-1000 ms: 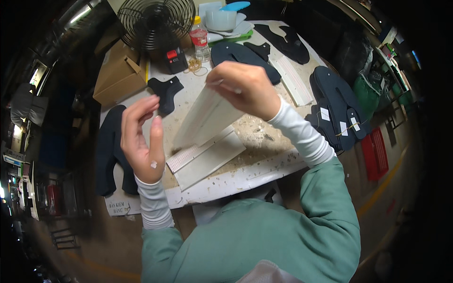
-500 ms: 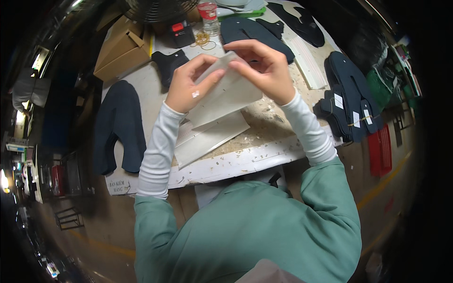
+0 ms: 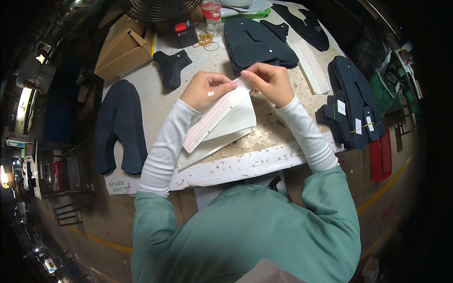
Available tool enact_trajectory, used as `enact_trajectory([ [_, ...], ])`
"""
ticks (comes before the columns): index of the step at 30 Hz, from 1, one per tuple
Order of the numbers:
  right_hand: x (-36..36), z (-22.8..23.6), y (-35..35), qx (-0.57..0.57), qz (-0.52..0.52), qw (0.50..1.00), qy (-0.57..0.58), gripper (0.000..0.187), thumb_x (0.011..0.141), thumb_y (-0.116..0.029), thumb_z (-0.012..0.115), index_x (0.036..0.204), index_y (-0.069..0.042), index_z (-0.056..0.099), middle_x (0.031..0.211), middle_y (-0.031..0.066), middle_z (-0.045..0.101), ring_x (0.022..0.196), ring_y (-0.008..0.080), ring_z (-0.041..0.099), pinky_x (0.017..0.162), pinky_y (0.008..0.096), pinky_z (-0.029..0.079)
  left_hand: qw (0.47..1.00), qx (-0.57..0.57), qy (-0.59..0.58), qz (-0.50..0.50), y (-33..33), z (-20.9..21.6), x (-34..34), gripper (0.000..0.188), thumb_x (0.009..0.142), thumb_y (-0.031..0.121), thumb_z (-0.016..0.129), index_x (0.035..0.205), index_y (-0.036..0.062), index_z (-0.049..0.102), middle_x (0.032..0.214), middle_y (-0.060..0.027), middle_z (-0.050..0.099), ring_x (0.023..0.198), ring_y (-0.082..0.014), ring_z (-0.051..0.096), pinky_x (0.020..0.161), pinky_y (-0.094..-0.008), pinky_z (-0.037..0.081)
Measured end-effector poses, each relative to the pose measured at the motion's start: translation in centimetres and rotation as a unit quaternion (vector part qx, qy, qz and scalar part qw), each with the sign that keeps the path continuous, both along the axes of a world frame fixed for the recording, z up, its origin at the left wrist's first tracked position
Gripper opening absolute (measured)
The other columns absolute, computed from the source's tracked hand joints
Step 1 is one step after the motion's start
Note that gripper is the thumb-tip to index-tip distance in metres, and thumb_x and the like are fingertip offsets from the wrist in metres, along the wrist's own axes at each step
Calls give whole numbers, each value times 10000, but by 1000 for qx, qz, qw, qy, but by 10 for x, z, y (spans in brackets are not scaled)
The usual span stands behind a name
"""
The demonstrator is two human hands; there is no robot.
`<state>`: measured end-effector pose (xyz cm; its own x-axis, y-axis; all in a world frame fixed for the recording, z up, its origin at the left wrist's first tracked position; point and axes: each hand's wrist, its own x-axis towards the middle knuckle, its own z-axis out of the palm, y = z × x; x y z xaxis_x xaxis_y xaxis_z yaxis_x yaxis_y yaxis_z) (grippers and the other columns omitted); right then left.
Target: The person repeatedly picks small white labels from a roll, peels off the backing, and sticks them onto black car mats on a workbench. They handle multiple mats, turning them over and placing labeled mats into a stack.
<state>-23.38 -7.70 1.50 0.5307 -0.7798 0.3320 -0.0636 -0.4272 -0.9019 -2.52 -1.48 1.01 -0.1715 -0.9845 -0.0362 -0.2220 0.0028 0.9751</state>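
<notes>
Over the middle of the table I hold a white sticker sheet (image 3: 213, 120) with rows of small pinkish labels, its plain white part (image 3: 238, 114) spreading out below and to the right. My left hand (image 3: 203, 89) is closed on the sheet's upper end, thumb on top. A small white sticker (image 3: 211, 94) clings near the base of that thumb. The fingers of my right hand (image 3: 273, 86) pinch the top corner of the sheet, close to the left fingertips. Another white sheet (image 3: 193, 158) lies beneath, against the table's front strip.
Dark foam pieces lie in stacks at the left (image 3: 119, 118), back (image 3: 257, 45) and right (image 3: 354, 94); a smaller stack (image 3: 172, 68) sits beyond my left hand. Also here are a cardboard box (image 3: 123, 49), bottle (image 3: 212, 19), rubber bands (image 3: 206, 41), fan (image 3: 163, 7) and label strips (image 3: 309, 66).
Both hands have come down nearer to me. The sheet has turned so its pinkish label rows show, where mostly its plain white side showed before.
</notes>
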Motion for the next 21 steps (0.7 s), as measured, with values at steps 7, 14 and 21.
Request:
enact_trajectory([
  [7,-7,4,-5,-383,-27,922,48,175,743,-56,727,913,-85,700,931,24,655,906,210,606,757,303,510,997,-23,-70,-15,0,0,2,283,890,263,680,894,-18,715,747,-47,688,699,-76,602,665,-248,489],
  [14,-2,-2,-4,-463,-48,883,65,163,717,-63,750,851,-100,664,918,14,627,918,227,588,764,324,505,997,-11,-77,-28,0,0,1,291,893,270,674,875,-20,702,719,-34,666,685,-74,588,667,-248,488],
  [21,0,-8,5,-160,-72,983,59,73,762,-59,724,826,-58,689,894,21,669,928,165,600,761,287,497,995,-13,-91,-39,1,0,1,284,896,274,672,865,-8,694,704,-16,653,663,-62,563,630,-246,466],
])
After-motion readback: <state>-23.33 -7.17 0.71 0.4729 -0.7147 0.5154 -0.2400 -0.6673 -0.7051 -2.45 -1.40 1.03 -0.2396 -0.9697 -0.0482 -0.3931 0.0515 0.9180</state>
